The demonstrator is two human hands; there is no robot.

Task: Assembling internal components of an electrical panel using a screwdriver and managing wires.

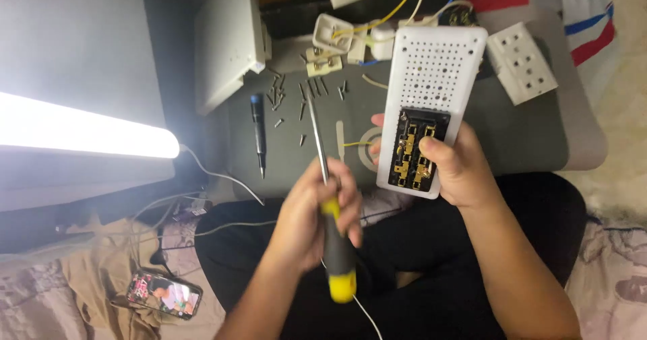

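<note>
My right hand (457,168) holds a white perforated socket panel (433,70) upright over my lap; a black block with brass contacts (416,152) shows in its lower opening, and my thumb rests on it. My left hand (311,212) grips a yellow and grey screwdriver (332,235) by the handle, its metal shaft pointing up and away over the grey work surface (512,131). The screwdriver tip is apart from the panel, to its left.
Several loose screws (306,90) and a black pen-shaped driver (259,131) lie on the grey surface. Behind are white socket parts (520,62), yellow wires (391,13) and a white cover (226,40). A bright tube lamp (81,131) glows at left; a phone (165,294) lies lower left.
</note>
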